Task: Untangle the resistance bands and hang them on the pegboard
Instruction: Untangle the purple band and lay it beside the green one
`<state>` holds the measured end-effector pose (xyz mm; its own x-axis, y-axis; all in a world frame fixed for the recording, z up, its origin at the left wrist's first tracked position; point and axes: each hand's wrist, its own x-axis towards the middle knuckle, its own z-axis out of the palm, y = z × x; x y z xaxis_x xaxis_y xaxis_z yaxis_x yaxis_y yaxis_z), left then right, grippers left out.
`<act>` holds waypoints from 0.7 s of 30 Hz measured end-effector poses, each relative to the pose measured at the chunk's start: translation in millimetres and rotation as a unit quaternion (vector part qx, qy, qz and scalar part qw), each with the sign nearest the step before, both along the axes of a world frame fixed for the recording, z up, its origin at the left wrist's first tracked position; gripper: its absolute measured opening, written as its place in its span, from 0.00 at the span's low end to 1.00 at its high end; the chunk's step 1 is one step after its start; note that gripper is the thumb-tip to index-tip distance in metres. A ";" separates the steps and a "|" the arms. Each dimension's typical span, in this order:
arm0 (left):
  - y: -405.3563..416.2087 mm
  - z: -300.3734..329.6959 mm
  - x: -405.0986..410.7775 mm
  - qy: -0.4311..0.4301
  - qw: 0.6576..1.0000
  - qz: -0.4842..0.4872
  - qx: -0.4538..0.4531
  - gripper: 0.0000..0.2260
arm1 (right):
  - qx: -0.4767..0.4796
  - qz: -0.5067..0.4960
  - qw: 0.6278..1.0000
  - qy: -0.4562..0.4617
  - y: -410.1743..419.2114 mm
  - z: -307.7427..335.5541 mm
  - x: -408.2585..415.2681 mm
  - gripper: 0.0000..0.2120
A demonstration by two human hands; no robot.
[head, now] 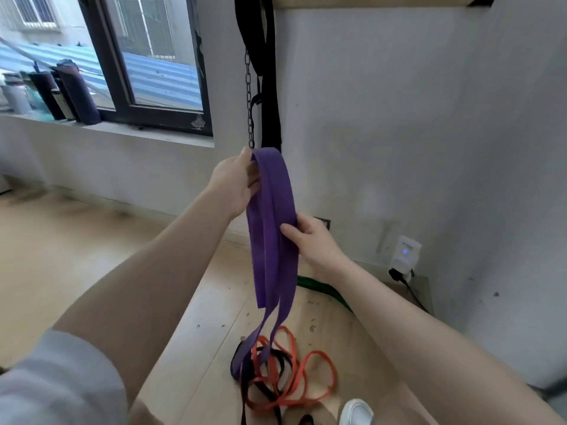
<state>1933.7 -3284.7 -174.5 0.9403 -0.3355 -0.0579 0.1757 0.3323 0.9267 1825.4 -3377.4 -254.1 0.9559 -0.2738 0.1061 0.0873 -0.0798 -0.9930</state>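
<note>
The left hand (236, 182) pinches the top fold of the purple band (271, 228), lifting it so the tangle hangs free. The right hand (310, 240) curls its fingers (290, 233) around the flat, smooth strap lower down. Its tail reaches the floor (92, 256), caught among thin orange loops (303, 378) and black bands (276, 363).

— We see bare wall (399, 118) right of the hanging black strap (271, 87) and chain (249, 96): open room there.

— Below, the orange band (294, 375) and black band (276, 363) tangle across the floor (76, 256); left stays open.
</note>
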 end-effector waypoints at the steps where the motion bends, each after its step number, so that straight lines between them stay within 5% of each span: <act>1: 6.6 -21.3 -2.6 0.001 0.996 -0.008 0.088 0.11 | 0.024 -0.030 0.999 0.004 -0.2 -2.6 2.4 0.09; 4: 28.4 -96.5 -31.2 -0.040 0.969 -0.081 0.230 0.14 | 0.144 -0.114 0.981 0.059 -1.3 -15.7 16.6 0.09; 8: 51.4 -163.3 -66.4 -0.120 0.968 -0.108 0.194 0.11 | 0.363 -0.165 0.909 0.116 11.1 -43.9 32.1 0.07; 12: 58.1 -185.7 -62.9 -0.217 0.952 -0.072 0.205 0.22 | 0.506 -0.125 0.851 0.071 29.0 -61.0 31.8 0.11; 16: 51.9 -208.7 -52.3 -0.244 0.922 -0.037 0.298 0.19 | 0.495 -0.090 0.862 0.051 38.5 -79.8 36.2 0.10; 21: 37.9 -216.0 -44.7 -0.230 0.924 -0.023 0.306 0.12 | 0.449 -0.105 0.885 0.062 19.9 -103.9 43.9 0.07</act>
